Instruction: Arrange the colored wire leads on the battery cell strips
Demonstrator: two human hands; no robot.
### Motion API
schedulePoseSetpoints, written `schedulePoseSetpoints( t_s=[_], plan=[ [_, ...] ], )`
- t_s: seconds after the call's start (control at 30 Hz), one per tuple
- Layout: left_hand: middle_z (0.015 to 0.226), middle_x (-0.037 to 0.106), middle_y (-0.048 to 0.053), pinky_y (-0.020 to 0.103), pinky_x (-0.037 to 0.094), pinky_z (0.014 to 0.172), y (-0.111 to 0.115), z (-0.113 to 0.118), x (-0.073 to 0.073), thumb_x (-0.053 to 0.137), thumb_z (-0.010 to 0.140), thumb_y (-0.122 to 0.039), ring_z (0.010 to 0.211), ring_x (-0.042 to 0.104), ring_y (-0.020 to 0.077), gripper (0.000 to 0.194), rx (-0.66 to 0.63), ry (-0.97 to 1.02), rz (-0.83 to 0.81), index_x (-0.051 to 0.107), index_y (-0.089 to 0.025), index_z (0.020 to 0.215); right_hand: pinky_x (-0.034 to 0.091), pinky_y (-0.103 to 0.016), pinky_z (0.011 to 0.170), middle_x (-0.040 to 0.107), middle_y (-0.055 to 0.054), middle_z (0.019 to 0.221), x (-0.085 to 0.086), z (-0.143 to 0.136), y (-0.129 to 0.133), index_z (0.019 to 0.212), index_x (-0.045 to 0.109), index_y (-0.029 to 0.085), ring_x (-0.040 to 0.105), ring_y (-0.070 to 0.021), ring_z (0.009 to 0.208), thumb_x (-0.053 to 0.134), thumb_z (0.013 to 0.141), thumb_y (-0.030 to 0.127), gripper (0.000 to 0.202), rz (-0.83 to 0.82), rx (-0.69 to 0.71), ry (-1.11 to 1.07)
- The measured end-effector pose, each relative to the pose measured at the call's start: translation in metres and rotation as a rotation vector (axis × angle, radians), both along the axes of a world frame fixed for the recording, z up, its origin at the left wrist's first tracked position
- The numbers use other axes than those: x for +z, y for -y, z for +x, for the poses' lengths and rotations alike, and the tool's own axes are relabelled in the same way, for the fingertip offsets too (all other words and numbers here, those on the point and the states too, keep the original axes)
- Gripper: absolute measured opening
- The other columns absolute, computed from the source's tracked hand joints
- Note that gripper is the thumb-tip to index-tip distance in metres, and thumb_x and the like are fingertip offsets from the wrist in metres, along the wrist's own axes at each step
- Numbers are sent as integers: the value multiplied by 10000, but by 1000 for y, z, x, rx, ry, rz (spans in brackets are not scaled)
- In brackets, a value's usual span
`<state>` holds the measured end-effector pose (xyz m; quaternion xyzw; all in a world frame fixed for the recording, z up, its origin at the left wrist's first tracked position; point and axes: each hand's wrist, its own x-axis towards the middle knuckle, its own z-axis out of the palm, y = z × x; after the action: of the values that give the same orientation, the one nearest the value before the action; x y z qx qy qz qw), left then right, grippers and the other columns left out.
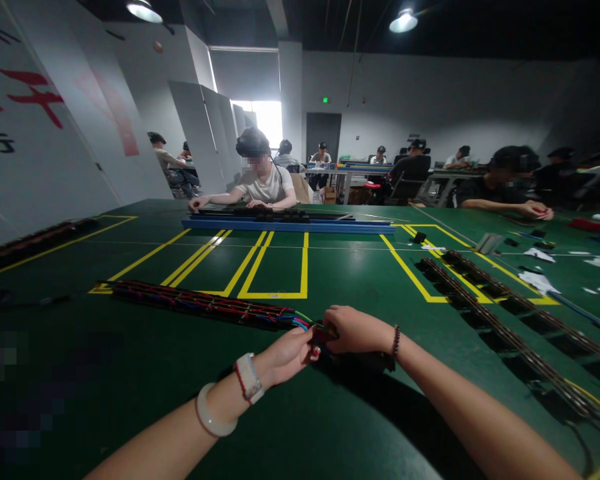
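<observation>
A long dark wiring strip point(205, 305), laced with red and blue wires, lies across the green table in front of me. Coloured wires point(300, 320), green and blue among them, come out of its right end and run to my fingers. My left hand point(287, 353) is closed at these wires, palm turned up, fingertips pinching close to the strip's end. Against it, my right hand point(357, 330) is closed from above around a dark end piece, mostly hidden under its fingers. Black material point(367, 362) lies below the right hand, too dark to make out.
Two more dark strips point(505, 340) lie on the right. A blue rail point(290, 227) holding black parts stands at the far side, where a person point(267, 180) works. Yellow tape point(305, 267) marks the table point(180, 400). White scraps point(537, 281) lie at right; another person point(500, 187) sits beyond.
</observation>
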<state>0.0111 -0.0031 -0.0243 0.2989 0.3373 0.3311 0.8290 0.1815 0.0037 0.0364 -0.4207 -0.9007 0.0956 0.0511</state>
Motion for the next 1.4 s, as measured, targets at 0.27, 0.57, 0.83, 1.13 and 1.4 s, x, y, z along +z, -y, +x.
schedulePoseSetpoints(
  t_s=[0.27, 0.57, 0.83, 1.13, 1.4],
  plan=[
    [723, 577, 65, 178, 307, 457, 0, -4, 6, 530, 825, -197, 510, 466, 53, 118, -42, 53, -48, 529, -89, 776, 386, -257, 697, 631, -60, 777, -3, 10, -20, 814, 648, 165, 562, -158, 738, 497, 850, 346, 238, 77, -99, 43],
    [691, 565, 44, 169, 300, 431, 0, -3, 4, 499, 837, -191, 500, 468, 57, 103, -11, 19, -6, 516, -110, 776, 209, -401, 1015, 587, -45, 736, -37, 4, -41, 719, 638, 181, 503, -197, 837, 550, 822, 270, 162, 581, -231, 111],
    [714, 574, 44, 159, 295, 430, 1, -5, 6, 496, 842, -216, 524, 482, 56, 121, -69, 32, 1, 504, -119, 770, 249, -414, 1020, 572, -37, 770, -54, 17, -60, 810, 626, 192, 488, -186, 855, 488, 863, 236, 154, 719, -83, 97],
    [700, 571, 30, 167, 309, 447, 1, -3, 4, 528, 825, -206, 519, 496, 63, 99, -8, 23, 29, 455, -144, 801, 333, -364, 962, 592, -52, 934, -56, 24, -45, 1078, 547, 167, 501, -162, 899, 412, 878, 245, 254, 743, 401, -28],
    [699, 577, 49, 193, 355, 463, 0, -1, 0, 403, 869, -204, 496, 504, 84, 92, 11, 52, 29, 463, -136, 852, 374, -332, 814, 591, -61, 834, -53, 20, -37, 1109, 524, 136, 480, -159, 776, 372, 896, 275, 296, 701, 505, -68]
  ],
)
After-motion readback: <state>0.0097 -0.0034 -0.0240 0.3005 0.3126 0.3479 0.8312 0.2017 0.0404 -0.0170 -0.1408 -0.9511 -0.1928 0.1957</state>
